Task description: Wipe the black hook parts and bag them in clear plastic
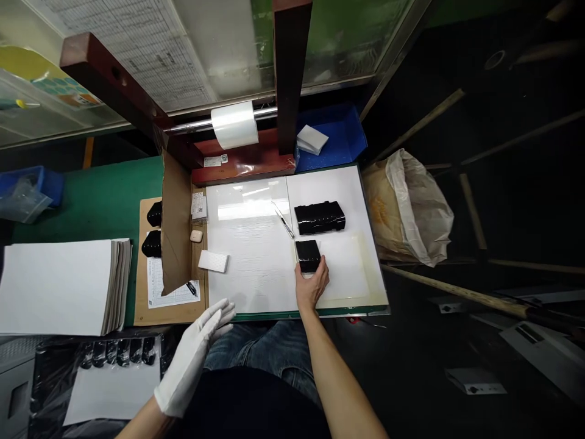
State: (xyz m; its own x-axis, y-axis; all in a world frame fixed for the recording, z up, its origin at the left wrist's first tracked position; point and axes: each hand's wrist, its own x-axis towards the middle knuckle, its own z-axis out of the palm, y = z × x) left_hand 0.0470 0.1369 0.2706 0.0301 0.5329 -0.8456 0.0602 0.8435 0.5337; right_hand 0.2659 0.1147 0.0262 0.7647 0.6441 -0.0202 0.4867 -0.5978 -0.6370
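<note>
My right hand is bare and grips a short glossy black block by its near sides, thumb on the left and fingers on the right. The block rests on the white right part of the work surface; whether it is one piece or several pressed together I cannot tell. Just beyond it lies a longer row of glossy black pieces. My left hand, in a white glove, hovers before the table's front edge with fingers stretched out, holding nothing. A slim cutter knife lies left of the black pieces.
A white textured pad lies left, beside an upright cardboard sheet. Behind stands a red frame with a clear film roll. A blue bin is at the back right, a sack farther right, and stacked white sheets at far left.
</note>
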